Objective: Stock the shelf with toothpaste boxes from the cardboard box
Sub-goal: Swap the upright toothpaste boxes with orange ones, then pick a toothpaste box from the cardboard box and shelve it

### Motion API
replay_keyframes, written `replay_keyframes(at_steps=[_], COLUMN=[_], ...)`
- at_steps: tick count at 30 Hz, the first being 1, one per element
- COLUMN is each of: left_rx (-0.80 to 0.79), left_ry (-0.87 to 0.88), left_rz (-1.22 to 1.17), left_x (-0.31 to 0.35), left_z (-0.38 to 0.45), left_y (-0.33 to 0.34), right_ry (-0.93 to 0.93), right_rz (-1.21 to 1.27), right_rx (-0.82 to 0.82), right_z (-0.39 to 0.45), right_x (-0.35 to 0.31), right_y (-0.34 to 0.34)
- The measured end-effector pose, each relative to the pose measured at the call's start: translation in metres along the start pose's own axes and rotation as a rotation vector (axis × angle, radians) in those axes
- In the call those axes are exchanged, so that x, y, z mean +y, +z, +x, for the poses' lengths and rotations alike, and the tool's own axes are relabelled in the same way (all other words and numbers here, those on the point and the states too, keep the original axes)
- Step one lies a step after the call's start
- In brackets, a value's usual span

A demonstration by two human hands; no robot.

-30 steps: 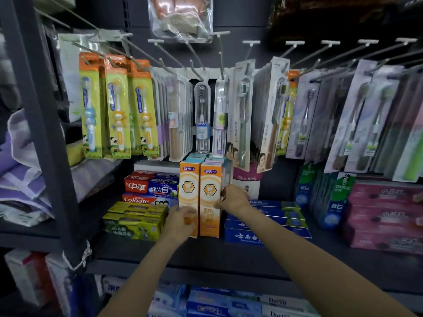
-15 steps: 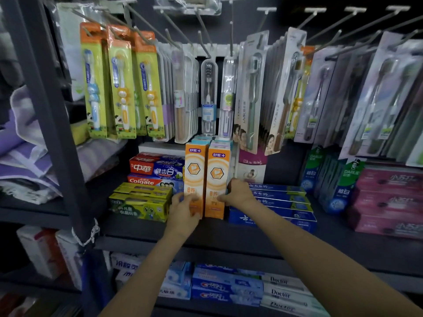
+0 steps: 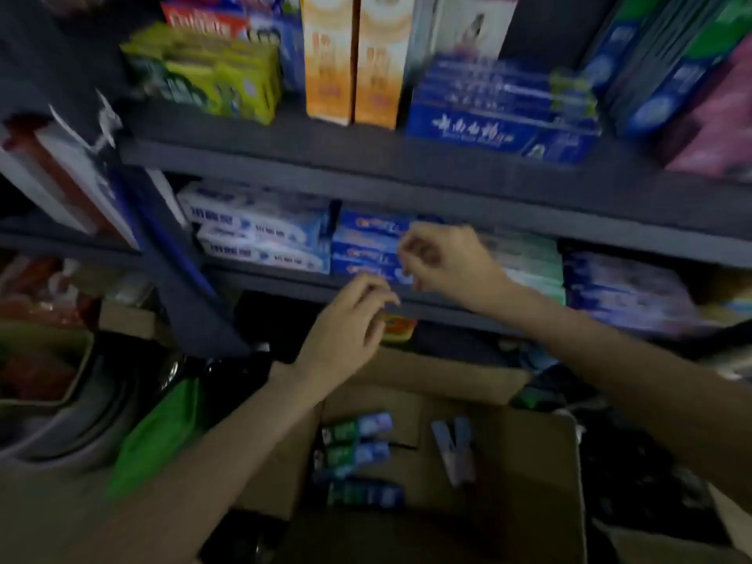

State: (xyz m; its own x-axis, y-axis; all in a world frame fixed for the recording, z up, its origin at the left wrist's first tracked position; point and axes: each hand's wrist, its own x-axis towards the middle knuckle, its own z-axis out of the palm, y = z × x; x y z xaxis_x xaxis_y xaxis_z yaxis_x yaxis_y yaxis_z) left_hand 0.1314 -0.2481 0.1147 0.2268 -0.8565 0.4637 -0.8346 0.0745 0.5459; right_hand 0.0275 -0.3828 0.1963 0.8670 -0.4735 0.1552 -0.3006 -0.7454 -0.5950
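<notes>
While both hands hang empty between rack and carton, stocking sits partway, judged from how things lie.

Shelf rack [image 3: 407, 156], dark grey, above and beyond both hands: upper shelf already filled edge to edge. Lower shelf [image 3: 285, 284], level with the right hand and just behind it, also packed with flat stacks.

Cardboard box [image 3: 508, 482], open, below both hands and nearer the body: still holding stock, so more to move.

Blue flat boxes [image 3: 500, 132], stacked up and right of the right hand. Two tall orange boxes [image 3: 350, 63] standing upright, side by side, straight above the left hand; set in place, apparently done.

Green-and-blue toothpaste boxes [image 3: 358, 457], a few stacked inside the carton, directly beneath the left hand; one loose pale box [image 3: 453, 453] under the right forearm. Exact count hard to tell through blur.

Right hand [image 3: 443, 260]: fingers loosely curled, gripping nothing. Left hand [image 3: 346, 327]: fingers relaxed, likewise empty, nearer the carton.
</notes>
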Motion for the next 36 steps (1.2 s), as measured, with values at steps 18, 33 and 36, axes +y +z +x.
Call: replay_keyframes(at_steps=[18,33,36], left_rx=[-0.823,-0.866,-0.724], left_ry=[-0.727,-1.25,-1.157], left_rz=[0.169,-0.64,-1.051], left_x=[-0.178,-0.082,-0.046], left_z=[-0.222,-0.134,-0.084], left_y=[0.224,0.149,0.098], right_ry=[0.198,0.71,0.839], right_rz=[-0.509,0.388,0.795], right_rx=[-0.904,-0.948,-0.942], right_z=[-0.17,-0.146,-0.133], right_x=[0.275,0.18,0.131], right_y=[0.445,0.214,0.128])
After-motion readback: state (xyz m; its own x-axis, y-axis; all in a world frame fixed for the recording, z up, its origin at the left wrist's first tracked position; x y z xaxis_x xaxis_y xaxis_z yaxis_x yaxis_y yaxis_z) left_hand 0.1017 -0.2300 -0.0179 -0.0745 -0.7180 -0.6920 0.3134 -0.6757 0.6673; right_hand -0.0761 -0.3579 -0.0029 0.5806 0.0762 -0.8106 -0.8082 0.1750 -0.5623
